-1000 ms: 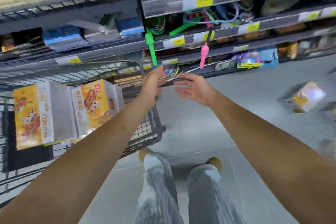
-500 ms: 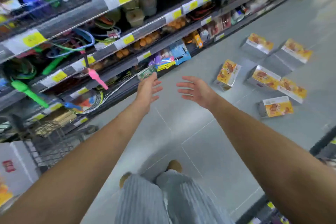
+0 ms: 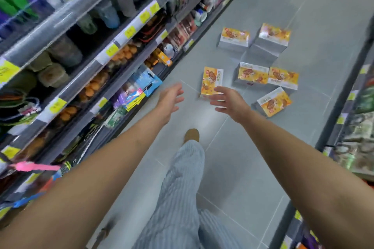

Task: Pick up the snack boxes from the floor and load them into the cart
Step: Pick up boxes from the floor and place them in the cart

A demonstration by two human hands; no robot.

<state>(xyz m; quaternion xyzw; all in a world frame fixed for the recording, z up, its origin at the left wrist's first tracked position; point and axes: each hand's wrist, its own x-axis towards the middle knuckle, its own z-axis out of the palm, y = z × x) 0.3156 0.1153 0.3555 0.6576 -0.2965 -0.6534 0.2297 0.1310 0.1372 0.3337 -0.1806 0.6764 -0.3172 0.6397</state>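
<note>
Left hand [image 3: 170, 99] and right hand [image 3: 230, 103], both empty with fingers spread, reach toward the nearest snack box [image 3: 212, 81] on the floor [image 3: 242, 168] at twelve o'clock — best to clamp its broad faces squarely, clear of the other boxes [image 3: 253, 75] at two o'clock.

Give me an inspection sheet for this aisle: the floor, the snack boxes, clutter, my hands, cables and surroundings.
Surface: grey tiled floor.
Job's things: six snack boxes scattered on the floor ahead; the nearest box is partly hidden by the right hand's fingers; cart not in view.
Clutter: nothing seen.
Grippers: left hand and right hand are both open, fingers spread, holding nothing, stretched toward the boxes.
Cables: nothing seen.
Surroundings: stocked shelves with yellow price tags on the left; another shelf on the right.
</note>
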